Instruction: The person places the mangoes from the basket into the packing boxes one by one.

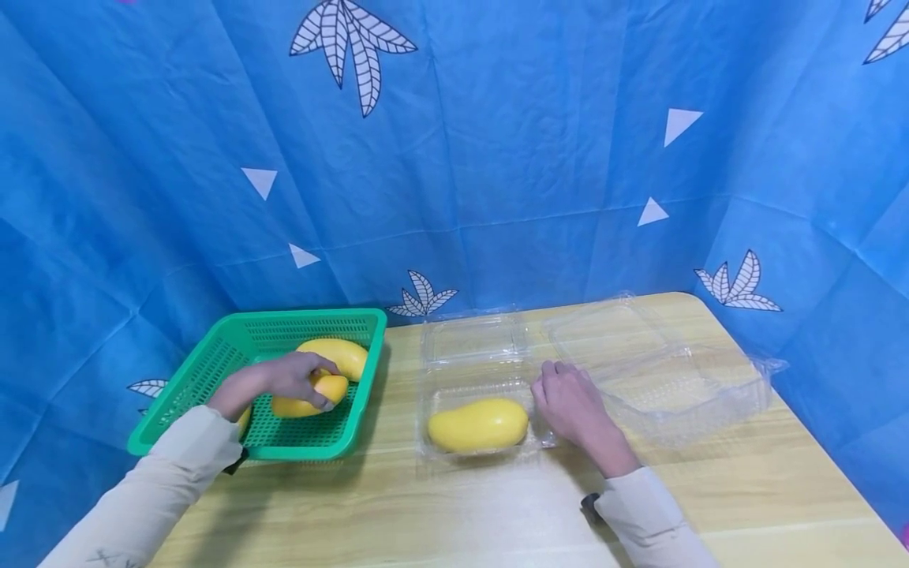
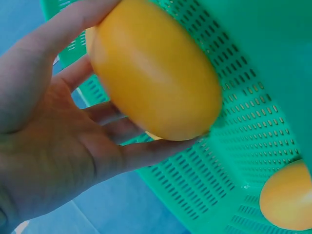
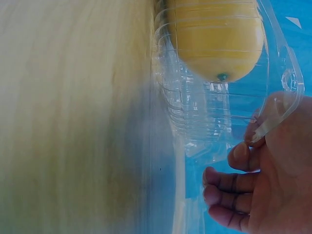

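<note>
My left hand (image 1: 293,377) is inside the green basket (image 1: 305,453), gripping a yellow mango (image 2: 156,73) with its thumb and fingers around the sides. Beside it in the basket lies another mango (image 1: 349,355), and a bit of a further yellow fruit (image 1: 244,423) shows by the wrist. At the middle of the table stands a clear plastic clamshell box (image 3: 195,105), lid folded back, with one mango (image 1: 477,426) lying in its tray. My right hand (image 1: 571,401) pinches the box's right rim between thumb and forefinger; the other fingers are loosely bent.
A second clear clamshell box (image 1: 685,398) lies opened out at the right, close to the right hand. Behind the wooden table (image 1: 398,513) hangs a blue patterned cloth (image 1: 511,142).
</note>
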Motion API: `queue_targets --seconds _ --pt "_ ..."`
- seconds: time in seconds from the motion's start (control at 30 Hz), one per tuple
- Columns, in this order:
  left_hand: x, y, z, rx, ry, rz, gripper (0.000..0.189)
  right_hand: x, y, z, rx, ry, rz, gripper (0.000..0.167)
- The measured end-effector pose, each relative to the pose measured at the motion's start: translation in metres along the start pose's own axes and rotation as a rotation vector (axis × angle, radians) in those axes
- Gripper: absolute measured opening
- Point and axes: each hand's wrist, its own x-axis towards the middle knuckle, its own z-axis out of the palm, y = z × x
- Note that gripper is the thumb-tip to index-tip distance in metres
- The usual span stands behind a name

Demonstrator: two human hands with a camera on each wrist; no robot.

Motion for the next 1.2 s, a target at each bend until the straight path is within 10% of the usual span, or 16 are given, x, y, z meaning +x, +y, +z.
queue_targets --seconds 0.27,0.73,1.2 --pt "-0.008 0.001 -0.005 -0.001 0.132 0.114 0.059 -0.001 -0.001 0.000 0.016 -0.006 -0.004 0.023" --pt "-0.018 0.007 -0.012 -0.161 0.294 0.069 0.045 0.000 -0.001 0.001 0.010 -0.012 -0.009 0.023" --pt "-0.015 0.044 -0.012 -0.141 0.583 0.030 0.045 0.000 -0.002 0.000 0.018 -0.024 0.004 0.023"
